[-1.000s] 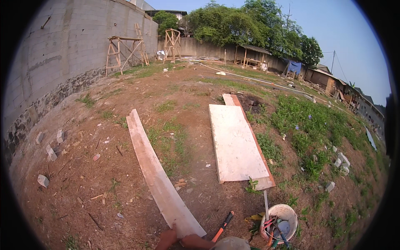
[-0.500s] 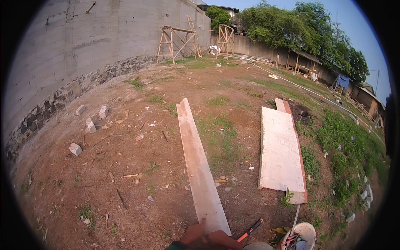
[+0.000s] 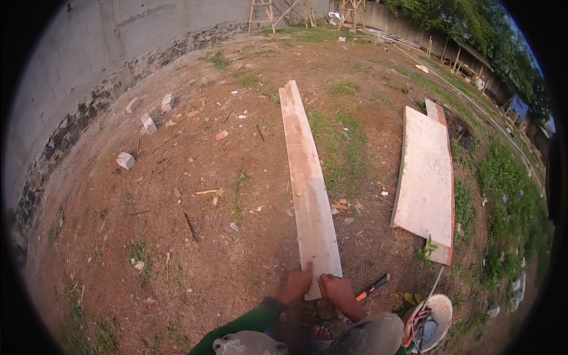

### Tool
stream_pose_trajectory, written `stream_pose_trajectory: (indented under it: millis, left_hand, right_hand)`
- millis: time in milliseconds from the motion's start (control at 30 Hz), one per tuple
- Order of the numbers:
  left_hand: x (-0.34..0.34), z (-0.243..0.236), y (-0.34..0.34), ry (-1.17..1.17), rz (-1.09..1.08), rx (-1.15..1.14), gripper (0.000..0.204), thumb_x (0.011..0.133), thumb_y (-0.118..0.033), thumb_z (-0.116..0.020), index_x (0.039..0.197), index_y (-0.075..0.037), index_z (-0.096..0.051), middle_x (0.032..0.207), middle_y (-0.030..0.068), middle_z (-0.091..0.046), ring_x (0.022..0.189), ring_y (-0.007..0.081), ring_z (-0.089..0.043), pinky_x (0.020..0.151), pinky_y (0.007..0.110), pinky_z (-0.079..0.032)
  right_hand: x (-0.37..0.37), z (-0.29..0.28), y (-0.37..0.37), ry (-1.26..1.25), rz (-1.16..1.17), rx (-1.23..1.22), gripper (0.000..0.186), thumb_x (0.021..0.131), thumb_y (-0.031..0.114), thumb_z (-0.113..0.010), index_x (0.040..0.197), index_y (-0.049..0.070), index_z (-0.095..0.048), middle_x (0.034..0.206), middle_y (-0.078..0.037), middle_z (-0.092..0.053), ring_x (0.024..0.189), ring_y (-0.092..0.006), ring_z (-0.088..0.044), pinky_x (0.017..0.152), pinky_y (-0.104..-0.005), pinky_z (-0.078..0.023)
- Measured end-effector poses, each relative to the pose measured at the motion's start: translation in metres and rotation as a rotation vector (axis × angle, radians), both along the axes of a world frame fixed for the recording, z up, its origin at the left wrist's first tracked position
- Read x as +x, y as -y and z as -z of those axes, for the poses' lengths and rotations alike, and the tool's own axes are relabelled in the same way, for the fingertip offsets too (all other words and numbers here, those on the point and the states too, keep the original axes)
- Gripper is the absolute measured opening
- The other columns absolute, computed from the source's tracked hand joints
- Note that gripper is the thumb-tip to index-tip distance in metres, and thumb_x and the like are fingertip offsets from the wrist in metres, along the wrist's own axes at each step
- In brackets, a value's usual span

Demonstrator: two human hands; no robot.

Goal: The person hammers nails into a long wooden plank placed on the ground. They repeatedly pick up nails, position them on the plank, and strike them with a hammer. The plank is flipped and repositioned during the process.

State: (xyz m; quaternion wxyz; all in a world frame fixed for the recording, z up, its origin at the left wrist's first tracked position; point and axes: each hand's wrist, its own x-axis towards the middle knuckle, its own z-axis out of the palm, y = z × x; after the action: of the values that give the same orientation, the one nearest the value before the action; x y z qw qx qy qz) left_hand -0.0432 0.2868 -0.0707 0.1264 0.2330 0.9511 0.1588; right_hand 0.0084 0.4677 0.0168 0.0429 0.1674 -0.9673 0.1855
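Note:
A long wooden plank (image 3: 307,195) stretches away from me over the ground, its near end between my hands. At its left edge my left hand (image 3: 294,286) grips it, one digit straight along the top face. My right hand (image 3: 338,291) rests closed on the plank's near right side, knuckles up; whatever its curled fingers may hold is hidden. Just right of that hand lies a tool with an orange-and-black handle (image 3: 373,286). Farther right stands a pale bucket (image 3: 445,312) with several tools in it.
A wide whitish board (image 3: 423,177) lies over a reddish one (image 3: 442,118) on the right. Several pale blocks (image 3: 148,123) sit near the grey wall (image 3: 77,59) at left. Wooden trestles (image 3: 284,15) stand at the back. Weeds (image 3: 509,189) grow along the right side.
The view has tilted down and shifted, so the plank, boards and bucket appear higher, and more of my arms and knees shows. Both hands stay at the plank's near end.

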Motion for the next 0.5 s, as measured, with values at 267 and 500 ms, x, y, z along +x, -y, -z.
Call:
stream_pose_trajectory:
  millis: [267,500]
  left_hand:
    - [0.002,0.024,-0.007,0.389,-0.249,0.433,0.056,0.11,-0.021,-0.051,0.161,0.0,-0.042,0.106,0.0252,-0.078,0.095,0.0446,-0.076,0.088,0.053,-0.06]
    - [0.087,-0.01,-0.028,0.339,-0.552,1.052,0.05,0.119,-0.033,-0.039,0.158,-0.003,-0.047,0.136,0.0234,-0.071,0.11,0.0426,-0.072,0.096,0.048,-0.055]
  right_hand:
    - [0.029,0.048,0.007,0.328,0.411,-0.837,0.03,0.114,0.027,-0.057,0.113,0.003,-0.074,0.087,-0.003,-0.07,0.07,-0.0103,-0.063,0.06,-0.0303,-0.049]
    - [0.061,0.086,0.035,0.621,0.605,-1.41,0.025,0.113,0.024,-0.057,0.115,0.005,-0.073,0.088,0.002,-0.067,0.068,-0.005,-0.055,0.061,-0.024,-0.045]
